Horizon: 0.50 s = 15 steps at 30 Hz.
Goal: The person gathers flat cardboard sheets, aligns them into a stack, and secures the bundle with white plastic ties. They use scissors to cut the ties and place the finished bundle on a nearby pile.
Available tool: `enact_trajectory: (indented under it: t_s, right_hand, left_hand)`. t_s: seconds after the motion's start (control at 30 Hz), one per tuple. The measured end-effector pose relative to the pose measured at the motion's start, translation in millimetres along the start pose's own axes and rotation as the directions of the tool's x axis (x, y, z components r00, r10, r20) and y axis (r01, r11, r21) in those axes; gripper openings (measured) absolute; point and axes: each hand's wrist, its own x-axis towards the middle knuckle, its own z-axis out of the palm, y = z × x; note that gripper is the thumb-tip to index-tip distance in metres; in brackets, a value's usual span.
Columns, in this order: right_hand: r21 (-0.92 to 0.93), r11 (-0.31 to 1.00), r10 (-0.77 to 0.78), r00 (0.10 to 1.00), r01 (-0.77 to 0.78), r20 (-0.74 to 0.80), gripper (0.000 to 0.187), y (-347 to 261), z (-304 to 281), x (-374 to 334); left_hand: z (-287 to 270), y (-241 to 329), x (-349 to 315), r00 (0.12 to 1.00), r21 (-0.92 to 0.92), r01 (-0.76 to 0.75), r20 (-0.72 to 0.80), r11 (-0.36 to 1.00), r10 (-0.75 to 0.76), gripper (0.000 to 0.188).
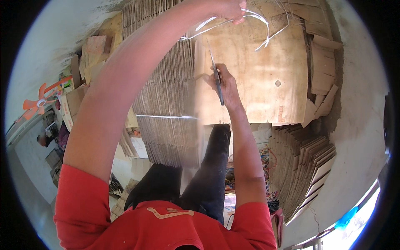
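Note:
At the far edge of the view, my left hand (234, 9) is closed around a thin white strap (266, 28); its loose end curls out to the right over a pale wooden board (258, 75). My left arm reaches across a long row of folded cardboard sheets (166, 83) packed on edge. My right hand (227, 83) grips a knife (217, 79) over the board, its slim blade pointing away from me. Nearer to me, another white strap (166, 117) runs across the cardboard row. Part of the row lies hidden under my left arm.
More cardboard sheets (300, 162) lean in a stack at the right, by the wall. Torn cardboard pieces (323, 71) lie beyond the board's right edge. An orange fan (40, 103) stands at the left near some boxes. Tangled wires show below the board.

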Motion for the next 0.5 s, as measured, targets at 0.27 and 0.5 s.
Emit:
enact_trajectory:
  t_s: [0.27, 0.5]
  right_hand:
    - [0.073, 0.996, -0.045, 0.998, 0.043, 0.037, 0.047, -29, 13, 31]
    - [0.085, 0.996, -0.032, 0.999, 0.031, 0.010, 0.047, -25, 16, 42]
  left_hand:
    - [-13, 27, -18, 0.998, -0.027, 0.057, 0.025, 0.998, -0.056, 0.018]
    - [-12, 28, -20, 0.997, -0.127, 0.069, 0.032, 0.989, -0.066, 0.010]
